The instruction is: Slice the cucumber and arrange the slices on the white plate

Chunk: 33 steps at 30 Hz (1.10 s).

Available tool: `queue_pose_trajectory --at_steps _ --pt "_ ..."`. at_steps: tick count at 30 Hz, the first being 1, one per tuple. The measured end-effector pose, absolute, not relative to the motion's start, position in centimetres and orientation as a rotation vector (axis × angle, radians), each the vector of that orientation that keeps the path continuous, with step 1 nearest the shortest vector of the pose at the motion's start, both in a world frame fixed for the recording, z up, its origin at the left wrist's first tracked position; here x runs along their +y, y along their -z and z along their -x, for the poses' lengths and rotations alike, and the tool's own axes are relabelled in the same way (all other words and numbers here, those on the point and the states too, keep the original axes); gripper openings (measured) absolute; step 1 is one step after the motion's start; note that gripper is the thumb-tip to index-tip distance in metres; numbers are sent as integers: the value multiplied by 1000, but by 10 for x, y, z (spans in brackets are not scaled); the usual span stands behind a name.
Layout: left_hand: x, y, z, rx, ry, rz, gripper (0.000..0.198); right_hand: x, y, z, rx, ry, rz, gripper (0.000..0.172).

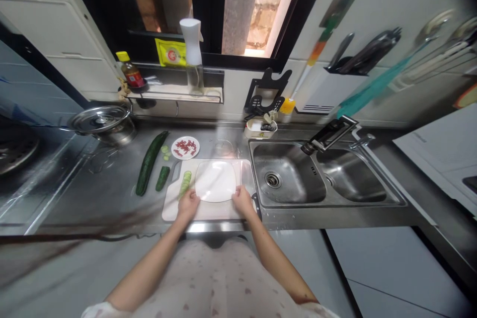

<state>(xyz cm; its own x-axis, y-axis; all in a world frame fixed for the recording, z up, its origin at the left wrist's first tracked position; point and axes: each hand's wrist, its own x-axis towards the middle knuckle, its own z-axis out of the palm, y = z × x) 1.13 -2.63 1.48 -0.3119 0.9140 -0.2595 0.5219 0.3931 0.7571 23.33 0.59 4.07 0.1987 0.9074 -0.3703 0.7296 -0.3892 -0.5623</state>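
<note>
Gripping wht plate [215, 181], steel ctr [115, 181], dbl sink [298, 176], blk-framed window [209, 5]

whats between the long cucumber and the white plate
In the head view: the short cucumber piece, then the left part of the cutting board, with a row of cucumber slices.

Head cam looks fwd/down at hands [189, 203] [242, 199] & counter [117, 184], fairly near.
</note>
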Motion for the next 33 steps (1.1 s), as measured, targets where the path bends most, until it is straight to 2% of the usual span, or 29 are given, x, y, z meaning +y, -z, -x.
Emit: queue_pose_trajectory --at_steps 7,12,17,33 --pt "-27 -18 -13 1964 -730 -1209 34 7 -36 -234 -1540 -959 2187 25" --pt "-39 -25 1 1954 -746 -1238 44 5 -42 -238 -1596 -910 2151 37" --pt "-54 -20 37 2088 -719 -1374 36 1 -48 -246 -1599 -831 2009 47" --pt "-46 -17 53 2305 -453 -1487 32 -12 -52 -244 -1541 -810 1866 41"
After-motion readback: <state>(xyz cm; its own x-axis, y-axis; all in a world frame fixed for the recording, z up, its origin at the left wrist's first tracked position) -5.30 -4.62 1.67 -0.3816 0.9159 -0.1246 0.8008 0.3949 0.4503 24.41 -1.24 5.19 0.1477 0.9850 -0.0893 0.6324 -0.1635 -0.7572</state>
